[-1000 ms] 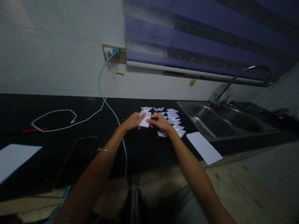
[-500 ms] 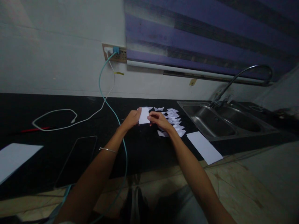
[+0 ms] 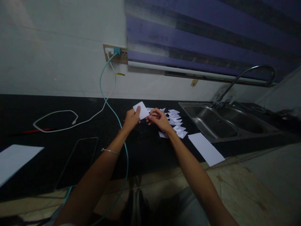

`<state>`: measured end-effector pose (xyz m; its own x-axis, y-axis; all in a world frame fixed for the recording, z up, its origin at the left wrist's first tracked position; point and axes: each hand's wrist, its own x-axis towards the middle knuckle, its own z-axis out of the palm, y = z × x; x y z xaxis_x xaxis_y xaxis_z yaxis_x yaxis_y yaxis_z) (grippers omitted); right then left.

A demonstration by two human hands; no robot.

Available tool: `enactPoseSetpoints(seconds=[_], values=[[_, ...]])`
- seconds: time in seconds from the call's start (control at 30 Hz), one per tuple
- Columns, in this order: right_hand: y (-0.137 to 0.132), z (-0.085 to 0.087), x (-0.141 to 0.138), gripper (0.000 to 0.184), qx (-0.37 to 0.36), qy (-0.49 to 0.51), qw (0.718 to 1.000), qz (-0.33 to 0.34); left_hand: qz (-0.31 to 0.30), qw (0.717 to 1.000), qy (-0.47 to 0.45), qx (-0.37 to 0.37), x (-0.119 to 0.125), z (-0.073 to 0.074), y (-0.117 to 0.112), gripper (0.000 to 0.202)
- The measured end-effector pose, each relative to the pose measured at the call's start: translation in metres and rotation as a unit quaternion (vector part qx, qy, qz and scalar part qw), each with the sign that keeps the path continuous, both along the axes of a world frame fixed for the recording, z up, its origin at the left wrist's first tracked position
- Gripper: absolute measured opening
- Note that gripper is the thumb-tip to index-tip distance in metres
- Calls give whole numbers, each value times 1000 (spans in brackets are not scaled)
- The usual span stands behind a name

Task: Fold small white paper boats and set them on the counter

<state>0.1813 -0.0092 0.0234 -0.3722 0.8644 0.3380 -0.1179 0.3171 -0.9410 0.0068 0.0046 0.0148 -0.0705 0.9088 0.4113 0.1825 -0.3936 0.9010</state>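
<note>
A small white piece of folded paper point(image 3: 142, 110) is held up over the black counter, turned so that one corner points up. My left hand point(image 3: 132, 119) grips its left side, thumb on the face. At its lower right corner, my right hand point(image 3: 159, 120) pinches the paper with bent fingers. Several folded white paper pieces point(image 3: 175, 119) with pointed ends lie in a column just right of and behind my right hand, partly hidden by it. A few more sit behind the held paper.
White paper sheets point(image 3: 205, 149) lie by the double sink point(image 3: 213, 125) at right; more paper point(image 3: 18, 158) lies far left. A phone point(image 3: 77, 161), a red pen-like object point(image 3: 36, 130) and a white cable point(image 3: 56, 112) rest left. A teal cable point(image 3: 115, 114) crosses under my left arm.
The held paper has turned from lying square to a tilted diamond and moved slightly up. My right hand has shifted to its lower right corner.
</note>
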Motion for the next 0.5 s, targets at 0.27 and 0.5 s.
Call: enactPoseSetpoints(seconds=[0.27,0.5], values=[[11,-3,7,25,84,25,989,-119,-123,990,14,-66,2,12,-9,32],[7,-5,5,18,189,-80,965,-164,-140,987,4,-76,1,12,-9,35]])
